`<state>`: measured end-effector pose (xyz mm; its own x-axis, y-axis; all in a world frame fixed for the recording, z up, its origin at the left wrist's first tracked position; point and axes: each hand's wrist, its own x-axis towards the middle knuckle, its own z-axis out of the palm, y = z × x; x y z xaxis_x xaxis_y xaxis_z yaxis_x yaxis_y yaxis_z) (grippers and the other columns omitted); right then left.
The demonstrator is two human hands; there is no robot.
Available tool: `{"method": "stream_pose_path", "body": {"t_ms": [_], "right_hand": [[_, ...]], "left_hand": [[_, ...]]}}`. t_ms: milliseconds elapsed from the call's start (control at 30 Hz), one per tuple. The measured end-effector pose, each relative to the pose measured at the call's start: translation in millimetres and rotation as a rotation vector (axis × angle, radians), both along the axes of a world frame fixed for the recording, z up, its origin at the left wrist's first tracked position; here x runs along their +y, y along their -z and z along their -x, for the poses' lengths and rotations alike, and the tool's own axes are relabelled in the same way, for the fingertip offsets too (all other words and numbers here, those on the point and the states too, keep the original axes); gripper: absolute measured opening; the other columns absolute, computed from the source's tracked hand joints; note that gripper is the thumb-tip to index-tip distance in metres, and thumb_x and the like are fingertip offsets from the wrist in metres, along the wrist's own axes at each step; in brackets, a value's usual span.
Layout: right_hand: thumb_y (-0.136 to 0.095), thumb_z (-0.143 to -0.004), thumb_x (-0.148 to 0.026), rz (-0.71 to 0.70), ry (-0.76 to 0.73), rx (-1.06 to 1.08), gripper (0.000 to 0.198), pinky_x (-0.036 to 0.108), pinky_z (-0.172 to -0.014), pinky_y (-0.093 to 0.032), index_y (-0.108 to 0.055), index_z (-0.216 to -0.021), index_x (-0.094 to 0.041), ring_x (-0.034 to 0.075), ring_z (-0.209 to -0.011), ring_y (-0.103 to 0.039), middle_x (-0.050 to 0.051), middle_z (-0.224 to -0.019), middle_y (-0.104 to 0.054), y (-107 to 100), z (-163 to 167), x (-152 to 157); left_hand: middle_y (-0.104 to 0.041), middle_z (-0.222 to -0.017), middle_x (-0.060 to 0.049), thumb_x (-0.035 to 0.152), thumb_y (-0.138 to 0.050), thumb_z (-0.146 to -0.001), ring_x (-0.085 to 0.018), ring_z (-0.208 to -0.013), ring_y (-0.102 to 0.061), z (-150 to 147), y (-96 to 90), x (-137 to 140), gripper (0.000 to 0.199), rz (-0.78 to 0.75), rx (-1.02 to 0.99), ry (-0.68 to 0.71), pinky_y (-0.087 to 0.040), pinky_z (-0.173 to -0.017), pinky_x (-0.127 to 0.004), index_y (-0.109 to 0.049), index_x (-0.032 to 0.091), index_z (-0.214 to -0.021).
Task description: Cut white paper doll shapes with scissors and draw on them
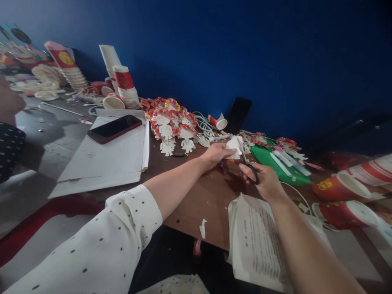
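Between thumb and fingers, my left hand (216,155) grips a small piece of white paper (234,147) above the brown table. My right hand (265,179) has its fingers in the black handles of a pair of scissors (253,173). The blades reach up to the right edge of the paper; how far they are apart is too small to tell. Just left of my hands lies a cluster of paper figures (174,122) with red frilled rims and white bodies. An open book (255,241) lies under my right forearm.
A phone (116,128) rests on a white folder (101,159) at left. Stacked paper cups (125,87) stand by the blue wall, near another phone (239,114). Markers (286,159) lie on a green sheet (263,157). Red cups (343,185) lie at right. Another person's sleeve (10,151) shows far left.
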<state>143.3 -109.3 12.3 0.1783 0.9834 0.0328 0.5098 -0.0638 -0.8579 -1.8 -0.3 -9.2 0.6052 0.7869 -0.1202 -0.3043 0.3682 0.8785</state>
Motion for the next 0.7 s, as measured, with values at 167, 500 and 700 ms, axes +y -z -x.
{"method": "stream_pose_path", "body": {"t_ms": [167, 500, 700], "right_hand": [[-0.069, -0.076, -0.058, 0.009, 0.001, 0.011, 0.043, 0.023, -0.047, -0.042, -0.065, -0.062, -0.017, 0.010, -0.047, -0.049, 0.000, -0.055, -0.057, 0.6, -1.3, 0.0], [-0.071, -0.076, -0.056, 0.036, -0.046, 0.051, 0.041, 0.023, -0.049, -0.041, -0.066, -0.064, -0.017, 0.009, -0.047, -0.052, 0.000, -0.057, -0.060, 5.8, -9.4, 1.7], [-0.070, -0.076, -0.056, 0.021, -0.042, 0.055, 0.043, 0.022, -0.047, -0.040, -0.063, -0.059, -0.017, 0.009, -0.047, -0.051, 0.001, -0.056, -0.059, 7.8, -10.4, 2.0]], "left_hand": [[-0.063, -0.062, -0.002, 0.019, -0.069, -0.079, -0.008, -0.051, -0.055, 3.0, 0.1, 1.6, 0.014, -0.048, 0.029, 0.006, -0.043, -0.058, -0.022, -0.060, 0.010, -0.073], [-0.065, -0.065, -0.004, 0.018, -0.073, -0.076, -0.010, -0.054, -0.059, 9.0, -8.6, 2.1, 0.014, -0.013, 0.048, 0.077, -0.045, -0.058, -0.023, -0.062, 0.009, -0.076], [-0.066, -0.064, -0.005, 0.019, -0.075, -0.074, -0.009, -0.057, -0.058, 10.8, -9.4, 3.9, 0.015, 0.004, 0.062, 0.108, -0.044, -0.058, -0.022, -0.063, 0.010, -0.074]]}}
